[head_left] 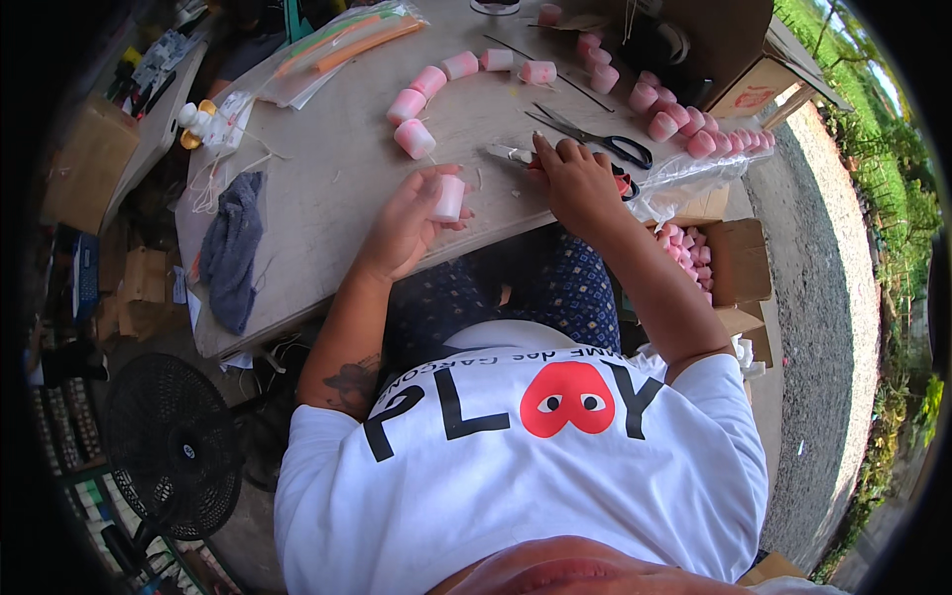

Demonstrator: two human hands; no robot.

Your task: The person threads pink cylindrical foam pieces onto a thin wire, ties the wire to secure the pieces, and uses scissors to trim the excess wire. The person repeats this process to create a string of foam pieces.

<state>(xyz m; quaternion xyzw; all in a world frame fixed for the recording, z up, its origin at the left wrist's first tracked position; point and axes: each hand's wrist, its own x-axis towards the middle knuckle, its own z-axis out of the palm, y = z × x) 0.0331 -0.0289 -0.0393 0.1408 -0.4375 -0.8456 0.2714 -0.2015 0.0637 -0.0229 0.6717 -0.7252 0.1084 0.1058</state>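
Note:
My left hand (402,223) is closed around a small pink-and-white cylinder (448,200), which looks like a votive candle, just above the table's near edge. To its right, my right hand (577,186) lies over a red-handled pair of pliers or cutters, fingers curled onto the handles. The silver jaws (508,154) point left, and the palm hides most of the grip. Black-handled scissors (595,137) lie beyond my right hand. An arc of similar pink candles (415,139) curves across the table beyond my left hand.
More pink candles (662,126) stand at the far right beside clear plastic (674,183). A cardboard box (742,260) below the table edge holds several more. A grey-blue cloth (234,253) hangs over the left corner. A thin dark rod (550,71) lies behind the scissors. A black fan (174,446) stands lower left.

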